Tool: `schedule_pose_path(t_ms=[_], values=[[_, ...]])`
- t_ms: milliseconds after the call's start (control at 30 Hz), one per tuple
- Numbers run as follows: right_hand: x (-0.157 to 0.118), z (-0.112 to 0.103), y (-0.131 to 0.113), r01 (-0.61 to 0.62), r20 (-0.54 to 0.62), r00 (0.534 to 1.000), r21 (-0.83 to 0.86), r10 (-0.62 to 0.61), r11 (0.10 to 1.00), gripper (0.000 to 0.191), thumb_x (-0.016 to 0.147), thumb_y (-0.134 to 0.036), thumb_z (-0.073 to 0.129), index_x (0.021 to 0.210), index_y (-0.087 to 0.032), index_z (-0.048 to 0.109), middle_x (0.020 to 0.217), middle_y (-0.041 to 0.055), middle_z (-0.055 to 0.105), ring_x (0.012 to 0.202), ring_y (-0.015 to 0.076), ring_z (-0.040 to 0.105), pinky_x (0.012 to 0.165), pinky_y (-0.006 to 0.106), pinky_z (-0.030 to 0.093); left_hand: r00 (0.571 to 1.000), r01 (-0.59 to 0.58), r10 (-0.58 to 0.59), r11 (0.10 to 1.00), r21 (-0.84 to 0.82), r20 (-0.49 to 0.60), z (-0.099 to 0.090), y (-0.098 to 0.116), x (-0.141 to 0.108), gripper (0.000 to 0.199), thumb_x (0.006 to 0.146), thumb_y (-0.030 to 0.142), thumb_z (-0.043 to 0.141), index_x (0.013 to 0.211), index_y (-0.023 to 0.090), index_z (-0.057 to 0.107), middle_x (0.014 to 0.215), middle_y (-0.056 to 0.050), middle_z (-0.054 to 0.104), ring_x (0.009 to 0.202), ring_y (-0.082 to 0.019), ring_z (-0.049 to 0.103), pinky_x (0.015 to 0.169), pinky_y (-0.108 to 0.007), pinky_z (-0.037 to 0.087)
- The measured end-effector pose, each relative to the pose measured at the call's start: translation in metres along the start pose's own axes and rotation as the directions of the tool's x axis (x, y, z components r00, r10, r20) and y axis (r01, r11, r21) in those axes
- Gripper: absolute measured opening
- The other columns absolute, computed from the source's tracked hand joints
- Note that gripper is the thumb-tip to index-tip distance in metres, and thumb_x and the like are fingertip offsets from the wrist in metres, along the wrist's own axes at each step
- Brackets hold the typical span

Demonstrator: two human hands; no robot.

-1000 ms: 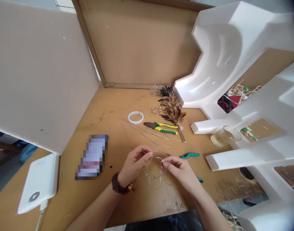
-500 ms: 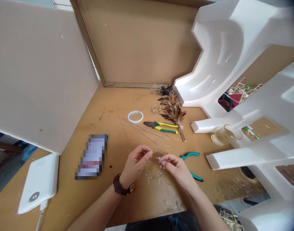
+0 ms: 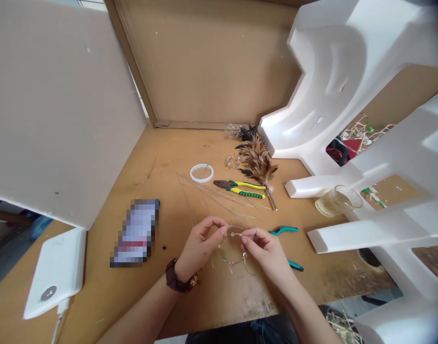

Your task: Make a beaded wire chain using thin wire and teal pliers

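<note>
Between my hands is a loop of thin wire strung with clear beads (image 3: 233, 263), held just above the table. My left hand (image 3: 204, 246), with a dark watch on the wrist, pinches the loop's left side between thumb and fingertips. My right hand (image 3: 263, 246) pinches a wire end at the right. One clear bead (image 3: 232, 234) sits on that wire, in the gap between the two hands. Loose wire ends hang below the loop. Teal-handled pliers (image 3: 287, 230) lie beside my right hand, which partly hides them.
Yellow-green pliers (image 3: 245, 190), a white ring-shaped roll (image 3: 192, 173), thin wires (image 3: 211, 195) and a brown feather bundle (image 3: 256, 157) lie ahead. A glass cup (image 3: 337, 203) stands among white foam (image 3: 344, 239) at right. A phone (image 3: 136, 231) and power bank (image 3: 57, 272) lie left.
My right hand has shifted slightly right, away from my left. The bead once at my right fingertips now shows in the gap, and the beaded loop has turned a little.
</note>
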State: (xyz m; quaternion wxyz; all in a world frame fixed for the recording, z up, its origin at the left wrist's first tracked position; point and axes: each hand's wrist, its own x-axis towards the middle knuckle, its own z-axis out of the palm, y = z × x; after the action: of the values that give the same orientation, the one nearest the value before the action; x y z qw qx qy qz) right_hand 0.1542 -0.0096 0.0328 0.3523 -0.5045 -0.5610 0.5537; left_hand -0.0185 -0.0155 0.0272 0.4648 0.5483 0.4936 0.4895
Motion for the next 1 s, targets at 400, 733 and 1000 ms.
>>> schedule_pose_path(t_ms=[400, 733, 1000], values=[[-0.0084, 0.0004, -0.0052, 0.228, -0.159, 0.939, -0.382, -0.306, 0.896, 0.013, 0.077, -0.028, 0.053, 0.082, -0.018, 0.061, 0.066, 0.0014, 0.062, 0.062, 0.0135, 0.058, 0.061, 0.024, 0.047, 0.961, -0.277, 0.269, 0.923, 0.266, 0.069, 0.002, 0.0024, -0.0013, 0.008, 0.08, 0.013, 0.051, 0.075, 0.018, 0.056, 0.071, -0.001, 0.055, 0.071, -0.014, 0.049, 0.068, -0.026, 0.038], [-0.0081, -0.0028, -0.0022, 0.303, -0.093, 0.919, -0.456, -0.383, 0.837, 0.015, 0.082, -0.022, 0.049, 0.09, -0.018, 0.061, 0.073, 0.0022, 0.063, 0.068, 0.0135, 0.059, 0.065, 0.024, 0.047, 0.961, -0.275, 0.257, 0.919, 0.283, 0.098, 0.0018, 0.0028, -0.0005, 0.007, 0.08, 0.014, 0.052, 0.075, 0.017, 0.057, 0.071, -0.002, 0.056, 0.073, -0.014, 0.049, 0.07, -0.026, 0.038], [-0.0095, -0.0031, 0.0013, 0.381, -0.018, 0.893, -0.503, -0.45, 0.776, 0.019, 0.085, -0.019, 0.046, 0.093, -0.018, 0.063, 0.078, 0.0044, 0.064, 0.074, 0.0148, 0.059, 0.069, 0.026, 0.046, 0.981, -0.193, 0.181, 0.952, 0.237, 0.071, 0.0, 0.0036, -0.0001, 0.011, 0.083, 0.018, 0.049, 0.074, 0.017, 0.055, 0.07, 0.0, 0.053, 0.07, -0.013, 0.049, 0.068, -0.025, 0.038]])
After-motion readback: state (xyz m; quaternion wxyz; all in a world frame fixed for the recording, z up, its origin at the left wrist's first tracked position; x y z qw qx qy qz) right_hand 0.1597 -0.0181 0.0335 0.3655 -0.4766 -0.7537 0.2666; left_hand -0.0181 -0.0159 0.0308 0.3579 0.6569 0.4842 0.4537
